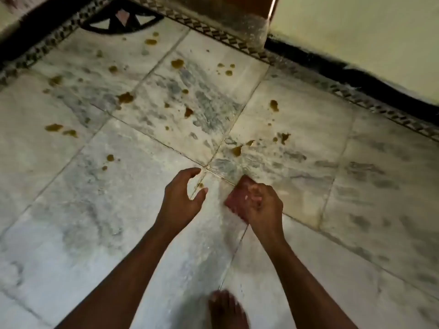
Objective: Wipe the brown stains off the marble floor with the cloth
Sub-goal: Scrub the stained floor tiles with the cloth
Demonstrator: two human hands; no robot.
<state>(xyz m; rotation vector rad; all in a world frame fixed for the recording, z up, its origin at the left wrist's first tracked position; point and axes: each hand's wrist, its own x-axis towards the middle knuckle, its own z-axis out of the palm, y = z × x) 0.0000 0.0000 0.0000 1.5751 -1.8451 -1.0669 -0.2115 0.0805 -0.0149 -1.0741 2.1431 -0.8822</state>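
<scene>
The cloth (234,200), a small reddish rag, is bunched in my right hand (261,205), whose fingers (255,194) curl tightly round it just above the marble floor (95,222), near where four tiles meet. My left hand (183,195) hangs beside it holding nothing, its fingers loosely curved and parted from the thumb. I judge the wiping has barely begun: brown stains (126,98) dot the tiles ahead, from one small spot on the grout line between my hands out toward the patterned border (228,40) along the far edge. To do this well I would flatten the rag under my palm instead of keeping it balled, press firmly, and start with the nearest spots (237,150) just beyond the tile junction, then work outward, folding to a clean face so the brown does not smear. The grout lines may trap residue and need a second pass. My bare foot (225,309) stands at the near edge, clear of the stains; a dark skirting (356,79) and pale wall (368,32) bound the floor at the right.
</scene>
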